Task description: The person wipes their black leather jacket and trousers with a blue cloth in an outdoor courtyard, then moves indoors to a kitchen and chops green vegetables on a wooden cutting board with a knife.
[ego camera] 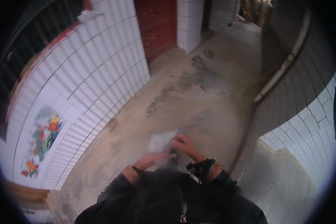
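A pale white, soft-looking item [159, 142], perhaps a bag or a cloth, is in front of my body above the concrete floor. Blur hides what it is. My right hand [186, 146] has its bent fingers on the item's right edge and seems to pinch it. Along the lower edge lies my left hand [152, 160], its fingers pointing right. Whether those fingers grip the item cannot be made out. A dark shape [172, 152], possibly the tip of a shoe, shows between my hands. A black strapped device [197, 168] sits at my right wrist.
A white tiled wall [100, 70] with a flower picture [43, 140] runs along the left, leading to a red door [156, 28]. Stained concrete floor [190, 98] stretches ahead. On the right are a pale pipe [285, 64] and another tiled wall [310, 126].
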`<act>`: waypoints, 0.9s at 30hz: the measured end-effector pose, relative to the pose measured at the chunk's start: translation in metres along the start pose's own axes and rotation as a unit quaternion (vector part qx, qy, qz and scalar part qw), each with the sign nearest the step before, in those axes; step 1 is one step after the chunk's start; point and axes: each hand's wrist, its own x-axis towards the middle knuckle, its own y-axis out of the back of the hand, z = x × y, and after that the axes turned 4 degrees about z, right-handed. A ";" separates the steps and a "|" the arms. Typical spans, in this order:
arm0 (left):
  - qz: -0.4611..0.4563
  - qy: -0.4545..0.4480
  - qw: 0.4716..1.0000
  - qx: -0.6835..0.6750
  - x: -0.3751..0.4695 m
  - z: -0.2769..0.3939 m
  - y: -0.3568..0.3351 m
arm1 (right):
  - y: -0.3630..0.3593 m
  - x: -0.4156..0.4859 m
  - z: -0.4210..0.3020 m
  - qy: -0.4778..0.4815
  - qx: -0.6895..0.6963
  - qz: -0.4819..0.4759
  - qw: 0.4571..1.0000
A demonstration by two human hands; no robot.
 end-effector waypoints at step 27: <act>0.325 -0.161 0.925 -0.112 0.544 0.357 0.109 | 0.402 0.690 -0.159 0.017 -0.046 -0.138 0.989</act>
